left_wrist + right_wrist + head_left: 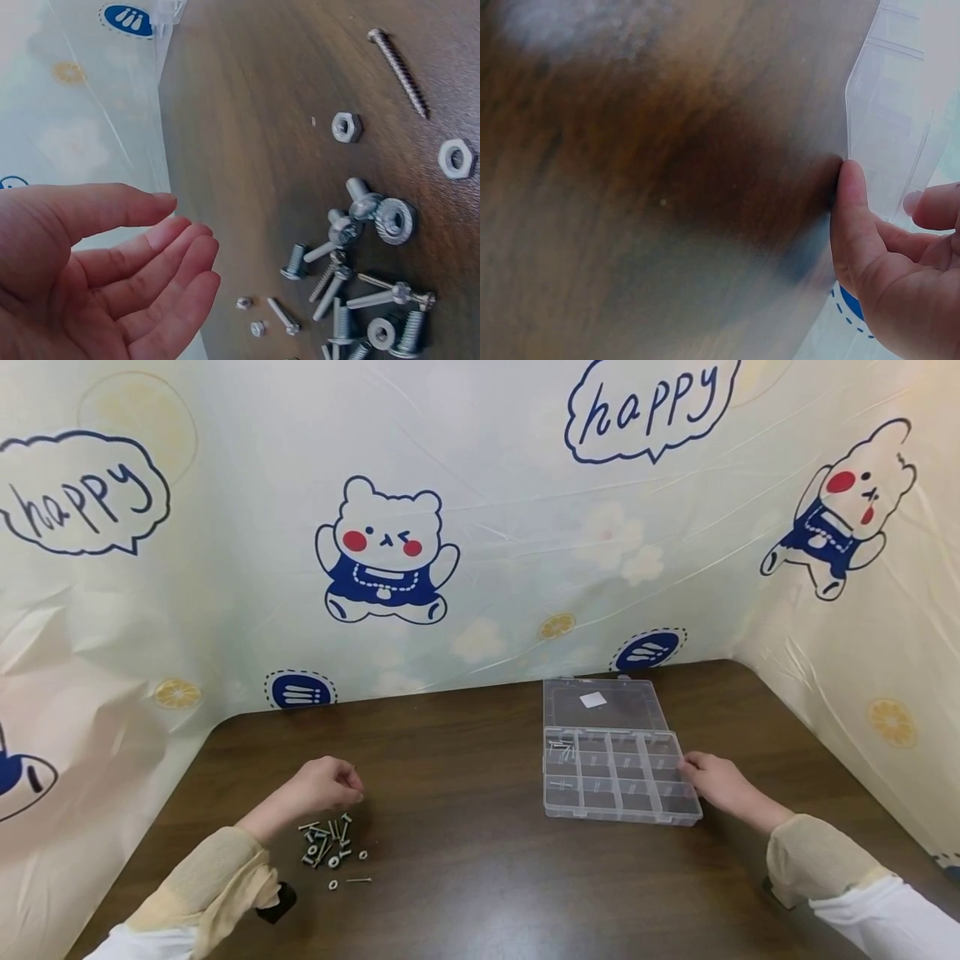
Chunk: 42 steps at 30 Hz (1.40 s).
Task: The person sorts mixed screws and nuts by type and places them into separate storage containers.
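Observation:
Above the pile of screws, bolts and nuts (324, 842), my left hand (326, 785) hovers with its fingers loosely bent. The left wrist view shows nothing between the thumb and fingers of that hand (127, 277). My right hand (716, 781) holds the right edge of a clear plastic compartment box (622, 816), its digits at the rim in the right wrist view. The box lies with its lid (622, 706) folded back. Several screws (561, 748) lie in its back-left compartment, and a small piece (558, 785) lies in a compartment nearer the front.
A lone screw (359, 881) and a nut (333, 885) lie in front of the pile, with another nut (363, 855) to its right. The brown table (465, 827) meets a printed cloth (480, 568) at its back and sides.

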Each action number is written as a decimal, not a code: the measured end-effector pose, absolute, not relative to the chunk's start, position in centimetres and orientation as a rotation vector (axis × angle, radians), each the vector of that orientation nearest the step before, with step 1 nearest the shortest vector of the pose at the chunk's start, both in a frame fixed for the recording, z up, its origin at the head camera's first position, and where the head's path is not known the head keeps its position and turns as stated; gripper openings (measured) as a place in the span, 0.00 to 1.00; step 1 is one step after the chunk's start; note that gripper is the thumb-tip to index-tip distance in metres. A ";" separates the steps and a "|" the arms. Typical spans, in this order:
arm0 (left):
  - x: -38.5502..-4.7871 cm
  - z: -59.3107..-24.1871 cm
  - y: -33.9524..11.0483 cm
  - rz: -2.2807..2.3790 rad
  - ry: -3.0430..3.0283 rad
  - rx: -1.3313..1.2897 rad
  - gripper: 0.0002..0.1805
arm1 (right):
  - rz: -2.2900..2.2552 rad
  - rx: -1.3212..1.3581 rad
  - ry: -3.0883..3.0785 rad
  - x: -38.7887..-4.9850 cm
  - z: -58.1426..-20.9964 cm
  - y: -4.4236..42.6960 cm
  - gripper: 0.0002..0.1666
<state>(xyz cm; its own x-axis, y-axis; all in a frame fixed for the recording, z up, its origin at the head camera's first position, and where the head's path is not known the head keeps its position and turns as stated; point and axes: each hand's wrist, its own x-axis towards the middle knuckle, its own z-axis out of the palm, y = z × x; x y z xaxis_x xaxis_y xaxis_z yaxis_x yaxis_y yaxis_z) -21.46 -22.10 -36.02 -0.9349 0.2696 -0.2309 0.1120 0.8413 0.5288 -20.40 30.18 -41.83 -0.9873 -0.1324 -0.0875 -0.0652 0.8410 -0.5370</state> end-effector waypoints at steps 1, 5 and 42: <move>-21.4 -36.0 -22.2 0.759 2.718 0.267 0.03 | -0.840 -0.152 2.889 -20.4 -41.8 30.2 0.24; -21.0 -36.3 -22.4 0.764 2.695 0.186 0.03 | -0.838 -0.135 2.873 -20.6 -41.8 30.3 0.24; -18.9 -39.4 -24.2 0.516 2.869 0.119 0.09 | -0.820 -0.148 2.892 -20.6 -42.1 30.4 0.23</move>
<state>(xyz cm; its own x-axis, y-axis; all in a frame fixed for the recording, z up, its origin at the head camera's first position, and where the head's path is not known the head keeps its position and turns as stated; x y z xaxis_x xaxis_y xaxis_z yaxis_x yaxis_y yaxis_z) -18.92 -24.20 -39.43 -0.9716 0.1183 -0.2047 0.0396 0.9350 0.3525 -20.64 30.37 -42.07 -0.9865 -0.1302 -0.0997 -0.0585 0.8474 -0.5277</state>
